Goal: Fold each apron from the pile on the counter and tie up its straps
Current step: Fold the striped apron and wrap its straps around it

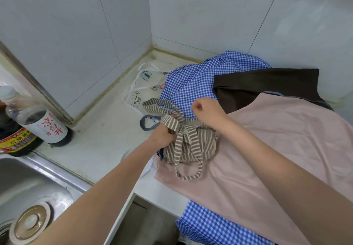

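Fingers (172,117) of the left hand (162,132) are curled tight round a striped strap (162,105) of the striped apron (191,145). The right hand (207,111) is curled into a fist just above that apron; it seems to pinch a strap, but I cannot tell for sure.

The striped apron is folded small and sits on the pink apron (277,158), near the front of the table (99,130). One strap loop (189,176) hangs down over the pink cloth.

A white apron (141,90) at the back has the words "Happy and free" and little drawings on it. A bottle (36,116) on the left has a white label with red Chinese writing. A darker bottle (13,141) beside it has a red and yellow label, too small to read.

A blue check apron (193,80) and a brown apron (267,84) lie in the pile behind the pink one. More blue check cloth (215,223) hangs over the front edge. A grey loop (148,123) lies just left of the left hand. A metal sink (38,178) with a drain plug (30,221) is at the lower left. White tiles (210,15) cover the wall.
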{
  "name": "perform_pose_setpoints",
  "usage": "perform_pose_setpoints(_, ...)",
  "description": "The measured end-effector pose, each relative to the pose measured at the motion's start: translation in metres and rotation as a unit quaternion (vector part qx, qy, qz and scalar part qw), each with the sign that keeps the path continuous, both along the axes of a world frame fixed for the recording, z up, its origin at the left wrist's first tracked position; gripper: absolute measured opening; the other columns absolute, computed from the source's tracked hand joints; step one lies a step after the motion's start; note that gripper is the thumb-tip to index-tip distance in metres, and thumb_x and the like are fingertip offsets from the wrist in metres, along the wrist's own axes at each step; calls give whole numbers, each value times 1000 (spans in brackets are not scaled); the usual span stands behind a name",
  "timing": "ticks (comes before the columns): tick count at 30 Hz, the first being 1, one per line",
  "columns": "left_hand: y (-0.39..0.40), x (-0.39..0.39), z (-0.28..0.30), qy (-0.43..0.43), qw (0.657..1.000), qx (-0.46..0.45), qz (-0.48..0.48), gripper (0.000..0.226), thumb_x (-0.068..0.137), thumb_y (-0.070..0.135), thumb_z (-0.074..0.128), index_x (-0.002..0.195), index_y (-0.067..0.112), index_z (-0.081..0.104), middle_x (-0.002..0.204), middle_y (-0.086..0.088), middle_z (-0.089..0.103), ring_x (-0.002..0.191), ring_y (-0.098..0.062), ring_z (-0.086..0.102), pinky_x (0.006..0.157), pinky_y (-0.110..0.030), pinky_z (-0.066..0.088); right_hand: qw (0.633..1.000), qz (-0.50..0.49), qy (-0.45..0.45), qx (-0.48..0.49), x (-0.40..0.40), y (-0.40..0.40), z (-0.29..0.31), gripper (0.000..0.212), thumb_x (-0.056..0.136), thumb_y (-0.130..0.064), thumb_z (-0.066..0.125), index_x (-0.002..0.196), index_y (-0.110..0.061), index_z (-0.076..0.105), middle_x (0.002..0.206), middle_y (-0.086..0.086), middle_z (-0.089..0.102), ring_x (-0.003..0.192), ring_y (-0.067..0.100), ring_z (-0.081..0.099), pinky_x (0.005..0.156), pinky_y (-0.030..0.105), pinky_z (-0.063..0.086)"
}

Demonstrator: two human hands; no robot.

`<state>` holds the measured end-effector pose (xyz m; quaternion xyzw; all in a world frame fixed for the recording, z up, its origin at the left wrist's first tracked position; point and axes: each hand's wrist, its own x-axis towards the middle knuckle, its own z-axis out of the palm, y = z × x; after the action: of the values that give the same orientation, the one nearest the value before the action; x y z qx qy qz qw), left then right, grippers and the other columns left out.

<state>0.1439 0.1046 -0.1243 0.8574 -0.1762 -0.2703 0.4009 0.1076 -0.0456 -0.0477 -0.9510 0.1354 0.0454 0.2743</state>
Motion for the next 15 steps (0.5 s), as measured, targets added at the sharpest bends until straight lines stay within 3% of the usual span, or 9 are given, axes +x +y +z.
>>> perform_pose_setpoints(2,2,-6,-3,-31,999,-5,-4,48,79,3,60,125,4,46,123,-15,51,120,-34,45,102,-40,38,997,-13,53,63,24,4,-13,28,96,-21,51,111,0,60,114,13,62,106,25,57,83,31,43)
perform_pose_setpoints(4,3,-8,-10,-50,999,6,-17,54,70,21,56,122,8,48,120,-16,52,117,-39,44,98,-51,40,990,5,105,91,42,9,-29,37,93,-32,57,118,-4,55,120,9,57,112,24,53,86,30,41)
perform_pose_setpoints(7,4,-7,-19,-48,997,53,-24,53,74,27,52,123,6,50,122,-17,52,117,-37,45,98,-47,41,977,13,164,138,60,15,-47,45,85,-40,65,116,-9,55,110,3,53,104,19,52,86,30,40)
perform_pose_setpoints(9,3,-5,-26,-59,997,56,-18,54,71,32,47,118,7,53,115,-17,54,113,-37,47,93,-49,44,973,3,154,169,70,19,-52,32,81,-28,70,103,-7,60,97,2,55,92,17,53,82,30,43)
perform_pose_setpoints(12,6,6,-42,-85,994,62,-28,56,69,33,44,118,8,54,112,-13,59,109,-37,50,89,-51,44,996,-7,89,-12,77,24,-47,15,84,-8,60,98,-7,57,99,10,58,94,24,57,74,33,44)
perform_pose_setpoints(14,6,1,-23,-99,993,57,-35,49,75,25,52,120,7,55,113,-15,61,108,-37,54,90,-48,45,986,-12,29,-166,75,21,-39,22,89,-4,50,111,-6,52,108,14,58,101,30,57,70,34,39)
perform_pose_setpoints(15,6,2,-19,-103,993,50,-35,45,78,20,58,120,5,54,113,-15,62,107,-36,55,90,-43,46,980,-11,-1,-197,74,16,-32,26,90,-1,46,116,-5,49,109,16,57,101,32,57,69,34,37)
